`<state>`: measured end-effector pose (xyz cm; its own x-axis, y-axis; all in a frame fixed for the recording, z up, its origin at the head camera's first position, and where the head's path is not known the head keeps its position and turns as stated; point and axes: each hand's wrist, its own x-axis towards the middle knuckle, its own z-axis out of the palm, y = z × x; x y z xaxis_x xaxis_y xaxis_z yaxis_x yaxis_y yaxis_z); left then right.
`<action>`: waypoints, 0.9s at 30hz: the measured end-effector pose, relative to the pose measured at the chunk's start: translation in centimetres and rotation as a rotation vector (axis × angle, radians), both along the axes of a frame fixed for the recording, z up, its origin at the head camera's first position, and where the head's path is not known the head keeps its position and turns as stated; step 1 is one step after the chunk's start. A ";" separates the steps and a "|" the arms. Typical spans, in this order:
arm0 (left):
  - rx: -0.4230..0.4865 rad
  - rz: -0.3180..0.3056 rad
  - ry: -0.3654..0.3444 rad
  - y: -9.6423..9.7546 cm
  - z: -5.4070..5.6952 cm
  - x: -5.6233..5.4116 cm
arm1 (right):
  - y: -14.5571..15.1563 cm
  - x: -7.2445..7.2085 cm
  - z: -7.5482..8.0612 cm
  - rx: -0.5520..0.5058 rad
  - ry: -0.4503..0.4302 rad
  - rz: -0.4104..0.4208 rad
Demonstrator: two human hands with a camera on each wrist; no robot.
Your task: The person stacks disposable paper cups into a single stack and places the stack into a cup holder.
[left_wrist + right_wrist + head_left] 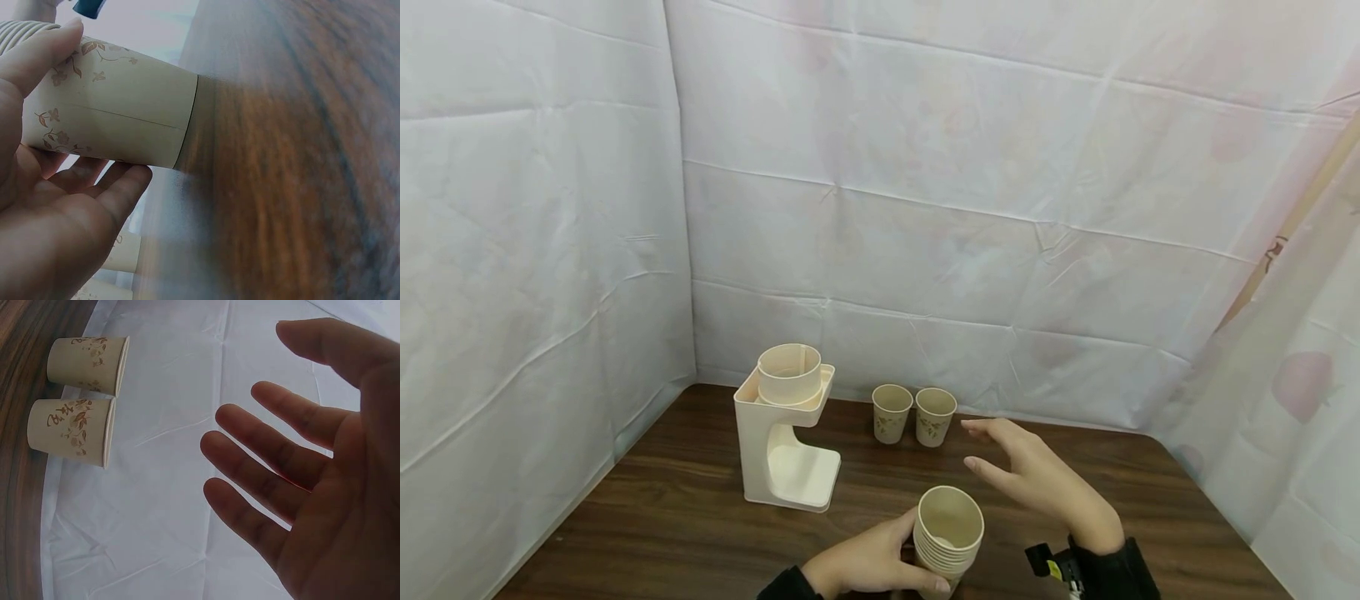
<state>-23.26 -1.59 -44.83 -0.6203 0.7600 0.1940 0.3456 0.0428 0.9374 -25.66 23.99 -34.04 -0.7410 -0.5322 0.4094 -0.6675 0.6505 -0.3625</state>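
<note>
A stack of nested paper cups (pixel 950 533) stands near the table's front, cream with a brown floral print. My left hand (pixel 880 557) grips the stack, thumb on the near side and fingers round the other, as the left wrist view also shows on the outer cup (pixel 119 100). To the right, my right hand (pixel 1037 475) is raised in the air with fingers apart, holding nothing. Beyond it, two single paper cups stand upright side by side, the left one (pixel 891 414) and the right one (pixel 934 418); the right wrist view shows both.
A cream cup-holder stand (pixel 756 454) with a round tube (pixel 788 375) in its top stands left of the two single cups. The dark wooden table (pixel 662 517) meets white cloth hangings (pixel 880 250) at the back and left. Another cloth (pixel 1307 433) hangs at the right.
</note>
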 end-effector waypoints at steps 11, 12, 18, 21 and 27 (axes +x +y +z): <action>-0.009 0.005 -0.002 -0.1 0.0 0.0 | -0.3 -1.4 -0.8 -0.012 0.030 -0.012; -0.007 -0.001 -0.005 -0.1 0.0 0.0 | -0.3 -1.6 -0.9 -0.019 0.030 -0.012; 0.001 -0.014 -0.009 -0.1 0.0 0.0 | -0.1 -3.7 -1.6 -0.034 -0.001 -0.021; -0.003 -0.007 -0.004 0.0 0.2 0.0 | 0.0 -5.0 -2.1 -0.031 -0.016 -0.025; -0.002 -0.011 -0.026 -0.1 0.3 0.0 | -0.2 -7.7 -2.7 -0.021 -0.058 -0.040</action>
